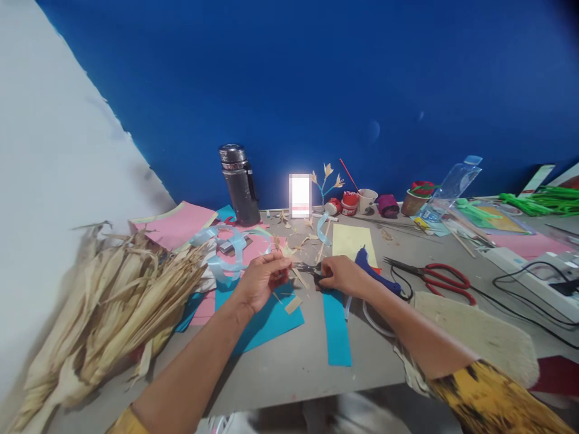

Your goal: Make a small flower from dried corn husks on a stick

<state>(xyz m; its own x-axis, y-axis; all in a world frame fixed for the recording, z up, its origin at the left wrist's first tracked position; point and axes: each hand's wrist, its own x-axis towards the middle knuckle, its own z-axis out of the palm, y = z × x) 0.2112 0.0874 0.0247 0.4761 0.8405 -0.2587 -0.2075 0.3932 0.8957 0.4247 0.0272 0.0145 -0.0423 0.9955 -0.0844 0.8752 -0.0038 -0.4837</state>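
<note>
My right hand (341,276) is closed round the dark handles of small scissors (307,267), whose blades point left. The fingers of my left hand (266,274) are pinched together by the blade tips; what they hold is too small to make out. Under and between the hands lie narrow beige husk strips (294,305) and several scraps. A sheet of blue paper (266,325) is beneath my left wrist. Below my right hand a blue paper strip (337,331) lies on the table. A blue glue gun (377,274) rests just behind my right wrist.
Dried corn husks (113,313) are heaped at left. A dark flask (239,187) stands near the blue wall, beside a bright lamp (300,196). Red-handled scissors (438,278), a clear bottle (456,184), paper cups (367,201) and a power strip (525,280) are at right.
</note>
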